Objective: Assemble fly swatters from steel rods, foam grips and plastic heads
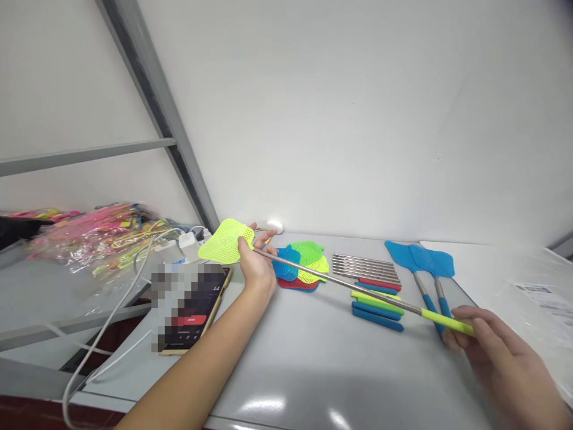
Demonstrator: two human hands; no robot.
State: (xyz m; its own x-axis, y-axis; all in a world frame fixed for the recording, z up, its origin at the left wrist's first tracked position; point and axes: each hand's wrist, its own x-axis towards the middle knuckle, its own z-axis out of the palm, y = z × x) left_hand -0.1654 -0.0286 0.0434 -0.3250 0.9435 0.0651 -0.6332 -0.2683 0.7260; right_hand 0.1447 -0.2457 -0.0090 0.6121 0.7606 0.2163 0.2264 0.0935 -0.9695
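A yellow fly swatter (340, 280) with a long metal rod stretches between my hands above the table. My left hand (258, 263) grips it where the mesh head meets the rod, thumb on top and some fingers extended. At the other end, my right hand (501, 346) holds the yellow handle sleeve. Below the rod lie loose swatter heads (308, 254) in blue, green, yellow and red, partly overlapping. Several metal rods (364, 267) lie side by side near the wall. In front of them are handle sleeves (378, 310) in red, blue, yellow and green.
Two blue fly swatters (432, 261) lie near my right hand. On the left are a phone (197, 316), white chargers (188, 245) with a trailing cable, and plastic-bagged colourful items (111, 239). Clear plastic packaging (537, 298) lies at the right. A white wall (358, 119) rises behind the table.
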